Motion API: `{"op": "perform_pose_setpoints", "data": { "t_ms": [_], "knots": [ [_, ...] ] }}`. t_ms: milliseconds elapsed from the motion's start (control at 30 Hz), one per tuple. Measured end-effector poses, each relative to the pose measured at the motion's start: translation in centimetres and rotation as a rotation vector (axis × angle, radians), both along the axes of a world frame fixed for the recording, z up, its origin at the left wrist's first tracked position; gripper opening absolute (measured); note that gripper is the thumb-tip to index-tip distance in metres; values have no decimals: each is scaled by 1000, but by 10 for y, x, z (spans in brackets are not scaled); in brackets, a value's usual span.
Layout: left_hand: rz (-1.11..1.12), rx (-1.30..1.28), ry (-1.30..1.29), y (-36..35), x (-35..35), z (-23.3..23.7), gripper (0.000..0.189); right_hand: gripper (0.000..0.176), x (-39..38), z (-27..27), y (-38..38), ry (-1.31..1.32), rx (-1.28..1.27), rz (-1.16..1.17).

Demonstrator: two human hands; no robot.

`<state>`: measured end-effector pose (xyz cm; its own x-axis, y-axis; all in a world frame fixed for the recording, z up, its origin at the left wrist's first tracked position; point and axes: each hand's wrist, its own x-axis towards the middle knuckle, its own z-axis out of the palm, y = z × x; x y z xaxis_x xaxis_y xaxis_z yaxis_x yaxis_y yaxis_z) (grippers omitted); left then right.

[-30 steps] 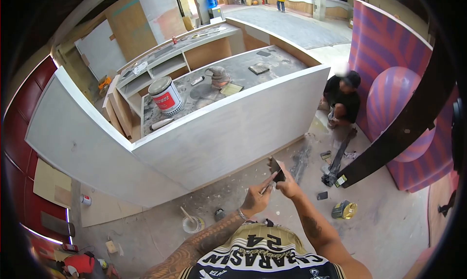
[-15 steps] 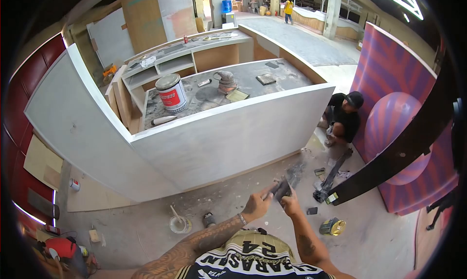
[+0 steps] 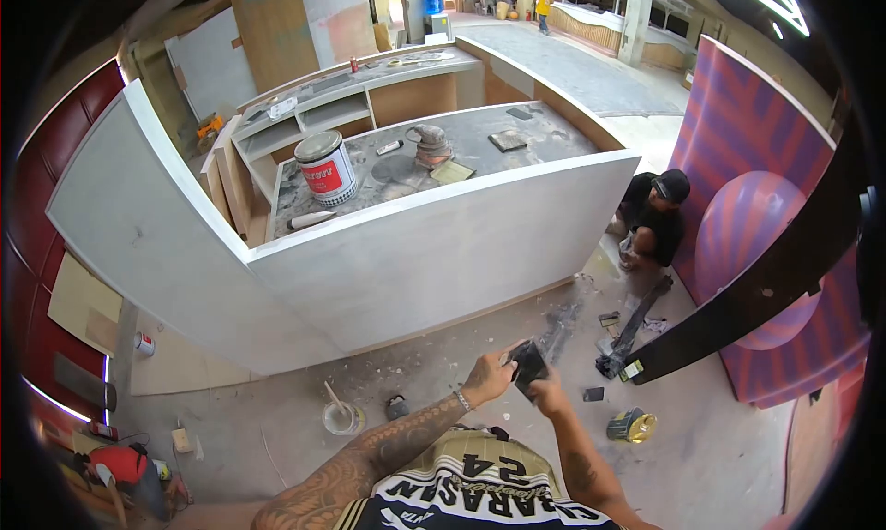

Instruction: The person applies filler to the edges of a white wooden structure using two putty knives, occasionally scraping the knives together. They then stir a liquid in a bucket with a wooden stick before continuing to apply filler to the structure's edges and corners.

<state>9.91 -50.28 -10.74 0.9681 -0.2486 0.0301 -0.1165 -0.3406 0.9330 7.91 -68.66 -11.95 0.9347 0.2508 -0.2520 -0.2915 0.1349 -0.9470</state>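
Both hands are up in front of the chest, meeting over the floor, just short of the big white panel. Between them is a dark pad, flat and small, off the ground and nowhere near the tabletop. The right hand is under it, fingers closed around the lower end, so the pad rises from that hand. It tips up and slightly left, its top edge towards the panel. The left hand comes in from the side, fingers curled, fingertips pinching the pad's upper left edge. So the pad lies to the right of the left hand and above the right one, touching both. Neither is nearer. I can't make out what the pad is.

Around them, a cup with a stick stands on the floor to the left and a yellow tin to the right. A red paint can sits on the dusty tabletop, well apart. Another person crouches by the panel's far end.
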Motion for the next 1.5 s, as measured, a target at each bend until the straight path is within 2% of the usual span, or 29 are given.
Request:
{"op": "perform_pose_setpoints", "data": {
  "t_ms": [33, 100, 133, 167, 233, 300, 333, 367, 467, 500, 600, 633, 667, 733, 833, 933, 967, 1033, 1067, 1133, 1200, 1233, 1267, 1333, 1433, 1500],
  "knots": [
    [-18, 3, 6, 2, -7, 13, 48, 75, 10, -15, 1, 17, 336, -168],
    [-28, 55, 80, 3, -15, 33, 46, 70, 18, -22, -3, -190, 140, -119],
    [-35, 82, 116, 3, -19, 44, 45, 71, 6, -1, 10, -139, 18, -73],
    [18, 192, 91, 2, -11, 36, 45, 72, -7, 21, 24, -91, -103, -19],
    [67, 242, 63, 5, -3, 31, 45, 77, -3, 1, 26, -196, -208, 43],
    [65, 117, 88, 12, -17, 65, 45, 78, 15, -12, 1, -14, 63, 57],
    [67, 54, 103, 14, -19, 73, 44, 78, 27, -27, -2, -57, 246, -41],
    [-16, 11, 55, 11, -24, 62, 46, 75, 31, -10, 9, -97, 296, -145],
    [197, 260, -61, 2, -12, 19, 47, 71, -6, 35, 44, -36, -123, 37],
    [111, -177, -74, 17, 8, -28, 45, 56, -11, 34, 44, -60, -112, 15],
    [185, 17, 138, 41, -5, 18, 45, 35, 4, -21, 8, 78, -183, 13],
    [241, 22, 75, 44, -12, 19, 44, 19, 4, -33, 9, -47, -43, -233],
    [273, 32, 79, 45, -20, 29, 44, 20, 2, -6, 15, -87, -22, -494],
    [327, 59, 90, 43, -37, 48, 44, 22, 6, -5, 1, 424, 446, -678],
    [21, 75, -814, 36, -46, 19, 44, 29, -2, -59, -19, 772, 1227, -109],
    [-408, 90, -871, 26, -39, 26, 46, 39, -24, -29, 28, 872, 873, -121],
    [-299, 202, -888, 20, -41, 32, 46, 40, -34, -20, 29, 841, 817, -111],
    [-55, 228, -17, 21, -26, 48, 45, 41, -59, -11, 32, 779, 722, -91],
    [-10, 203, 0, 22, -24, 45, 45, 41, -63, -14, 24, 685, 671, -54],
    [81, 149, 31, 26, -21, 38, 46, 38, -57, -11, 8, 725, 827, -176],
    [-75, 3, -554, 23, -40, 30, 47, 36, -40, -28, -5, 764, 1058, -194],
    [-244, 12, -744, 19, -40, 34, 48, 33, -39, -30, -2, 728, 961, -216],
    [-344, -48, -742, 12, -37, 33, 45, 33, -44, -31, 12, 825, 753, -195],
    [-53, 186, -61, 13, -29, 3, 35, 35, -57, -10, 20, 805, 688, -102],
    [334, 88, 143, 44, 17, -40, 39, 25, -65, -18, 14, 726, 424, -347],
    [498, -579, 461, 36, 5, 13, 23, 19, -52, -9, 11, 184, 321, -713]
  ]
}}
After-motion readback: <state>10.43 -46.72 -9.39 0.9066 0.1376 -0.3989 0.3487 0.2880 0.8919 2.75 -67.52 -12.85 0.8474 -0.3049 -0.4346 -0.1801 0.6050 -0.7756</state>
